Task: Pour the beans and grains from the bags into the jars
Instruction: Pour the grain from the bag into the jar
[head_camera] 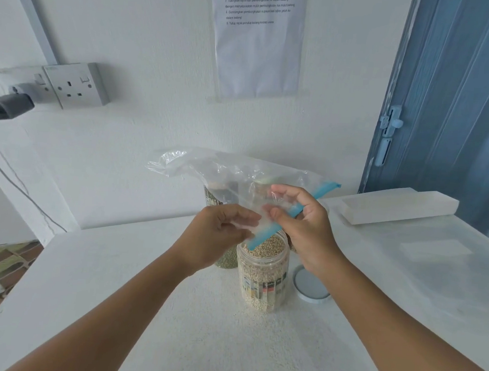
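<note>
We count one bag, both hands pinching it; clip axis runs two-to-eight o'clock; three jars.

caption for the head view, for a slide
Both hands hold an emptied clear bag above the open, grain-filled jar.

bag: clear, empty, blue seal strip, held above the jar
jar: upright, lidless, full of pale grains (labelled)

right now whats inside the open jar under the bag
The open jar is filled near its rim with pale grains. The blue clip on the clear bag covers part of the top, and a label hides some inside.
</note>
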Available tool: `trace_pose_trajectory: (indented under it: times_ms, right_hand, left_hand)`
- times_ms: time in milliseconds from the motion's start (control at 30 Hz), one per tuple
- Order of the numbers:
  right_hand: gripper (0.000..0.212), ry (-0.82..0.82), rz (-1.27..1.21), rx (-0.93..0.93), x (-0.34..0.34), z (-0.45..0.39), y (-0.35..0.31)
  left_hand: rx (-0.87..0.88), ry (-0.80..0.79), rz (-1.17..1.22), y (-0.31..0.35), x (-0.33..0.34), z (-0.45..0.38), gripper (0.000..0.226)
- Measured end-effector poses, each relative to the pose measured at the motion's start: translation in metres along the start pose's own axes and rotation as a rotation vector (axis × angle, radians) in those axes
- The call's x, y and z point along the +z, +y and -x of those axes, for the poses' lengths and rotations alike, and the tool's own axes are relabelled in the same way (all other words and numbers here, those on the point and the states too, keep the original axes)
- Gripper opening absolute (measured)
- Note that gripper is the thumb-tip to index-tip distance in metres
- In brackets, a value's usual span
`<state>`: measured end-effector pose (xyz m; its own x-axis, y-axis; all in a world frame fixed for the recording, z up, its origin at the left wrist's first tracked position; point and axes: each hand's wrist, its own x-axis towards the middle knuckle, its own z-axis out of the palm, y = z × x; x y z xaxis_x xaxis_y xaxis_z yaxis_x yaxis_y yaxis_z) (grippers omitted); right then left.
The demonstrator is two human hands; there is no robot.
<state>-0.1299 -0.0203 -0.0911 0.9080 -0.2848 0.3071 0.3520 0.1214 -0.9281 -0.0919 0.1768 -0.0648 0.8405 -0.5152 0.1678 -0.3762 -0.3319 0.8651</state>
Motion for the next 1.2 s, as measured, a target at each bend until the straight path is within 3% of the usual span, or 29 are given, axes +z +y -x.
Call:
trace_pose_trajectory:
  times_ms: [267,500,667,867,1100,1167,1200]
  right_hand:
    - [0.038,0.109,0.088,-0.057,0.004,-0.003,-0.001]
    - [0.038,0.053,0.134,-0.027,0.004,-0.001,0.004]
    - [0.033,0.075,-0.048,0.073,0.004,-0.003,0.0]
    - [0.025,0.073,-0.221,0.098,0.014,-0.017,-0.008]
    - [0.036,-0.102,-0.278,0.121,0.055,-0.021,-0.04]
    - [0.039,-0.181,-0.261,0.116,0.071,-0.022,-0.049]
    - [0.04,-0.226,-0.256,0.114,0.08,-0.023,-0.053]
  left_hand:
    - [-0.085,0.018,0.155,-0.001,-0.001,-0.001,0.019]
    - [-0.11,0.038,0.177,-0.002,-0.001,0.0,0.028]
    - [-0.101,0.024,0.162,0.002,-0.004,0.002,0.03]
    - [-0.114,-0.042,0.373,0.008,-0.021,0.019,0.04]
    - [-0.202,-0.341,0.305,0.03,-0.111,0.064,0.045]
    - [-0.199,-0.368,0.246,0.04,-0.147,0.08,0.046]
    - [-0.181,-0.336,0.208,0.043,-0.162,0.086,0.057]
